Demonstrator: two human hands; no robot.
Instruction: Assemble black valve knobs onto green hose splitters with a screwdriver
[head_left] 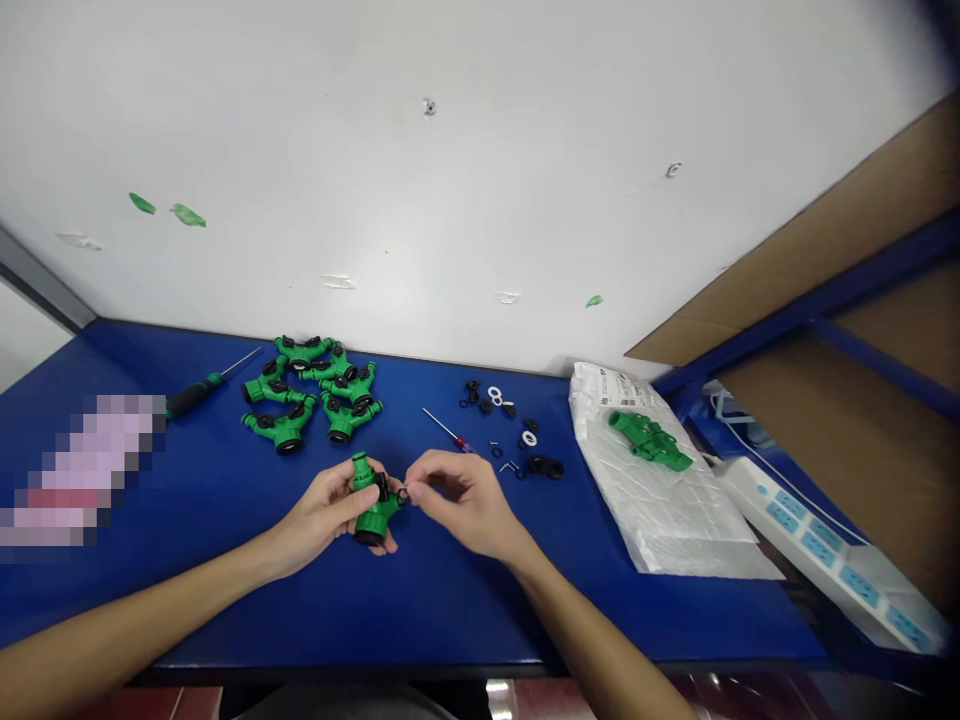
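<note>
My left hand [330, 510] is closed around a green Y-shaped hose splitter [367, 525] with a black valve lever. Its wide black-ringed inlet points toward me. At the splitter's right outlet, my right hand [461, 495] pinches thumb and forefinger together. Something small and thin shows at those fingertips, too small to name, beside a dark ring on the outlet. Several more assembled green splitters [281, 430] lie in a group behind my left hand. Right of my right hand are loose small parts: black rings, white washers [529, 438], pins and a black fitting [546, 467].
A red-tipped screwdriver [450, 432] lies behind my right hand; a green-and-black one [196, 395] is at the left, near a blurred pinkish patch. On the right, a white plastic bag [622, 510] carries a green splitter body [649, 440]. Beyond it sits a power strip [817, 550].
</note>
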